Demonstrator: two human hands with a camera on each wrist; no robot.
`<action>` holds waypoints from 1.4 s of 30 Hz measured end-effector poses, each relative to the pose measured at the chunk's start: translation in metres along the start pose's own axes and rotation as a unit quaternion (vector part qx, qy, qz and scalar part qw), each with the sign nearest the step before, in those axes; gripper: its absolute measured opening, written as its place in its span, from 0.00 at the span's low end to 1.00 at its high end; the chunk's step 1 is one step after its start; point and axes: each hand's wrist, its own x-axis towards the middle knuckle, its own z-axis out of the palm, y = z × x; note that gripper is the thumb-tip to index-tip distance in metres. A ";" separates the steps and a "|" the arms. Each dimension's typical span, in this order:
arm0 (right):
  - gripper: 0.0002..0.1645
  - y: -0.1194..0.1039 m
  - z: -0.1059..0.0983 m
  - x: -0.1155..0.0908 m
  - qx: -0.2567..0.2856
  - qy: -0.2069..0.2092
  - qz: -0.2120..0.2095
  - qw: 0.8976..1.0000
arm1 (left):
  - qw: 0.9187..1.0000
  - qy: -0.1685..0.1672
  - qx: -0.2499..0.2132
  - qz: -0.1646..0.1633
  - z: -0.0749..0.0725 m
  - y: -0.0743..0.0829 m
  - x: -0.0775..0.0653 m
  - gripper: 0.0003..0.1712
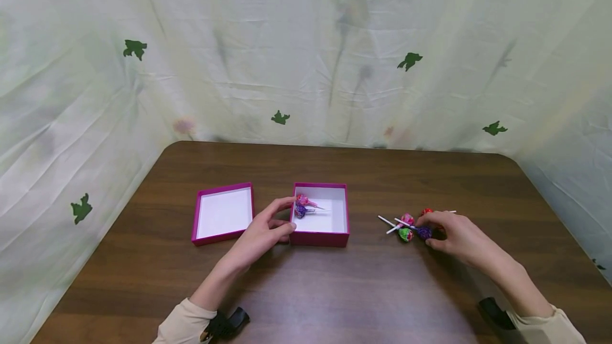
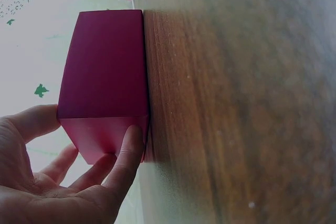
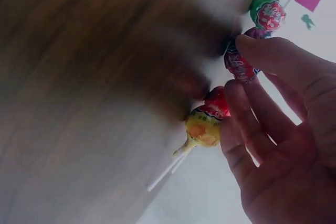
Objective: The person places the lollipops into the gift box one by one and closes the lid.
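My left hand rests against the left side of an open magenta box, its fingertips spread on that wall and its thumb at the near corner. Inside the white-lined box lie a pink lollipop and a purple lollipop. To the right, my right hand pinches the wrapped head of another purple lollipop between thumb and fingers. Close around it on the table are a green lollipop, a pink one, a red one and a yellow one.
The box's magenta lid, white inside, lies upturned on the brown wooden table, left of the box and beside my left hand. A pale curtain with green leaf shapes hangs behind the table and along its sides.
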 end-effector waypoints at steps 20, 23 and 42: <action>0.21 -0.020 -0.002 0.004 0.126 0.053 -0.003 0.991 | 1.000 0.000 0.000 -0.001 0.000 -0.001 0.000 0.30; 0.21 -0.025 -0.003 0.006 0.133 0.068 0.012 0.989 | 1.000 0.002 0.000 -0.002 0.000 -0.001 0.000 0.30; 0.21 -0.052 -0.002 0.021 0.202 0.112 -0.065 0.971 | 1.000 0.001 -0.007 -0.004 -0.001 -0.001 0.001 0.30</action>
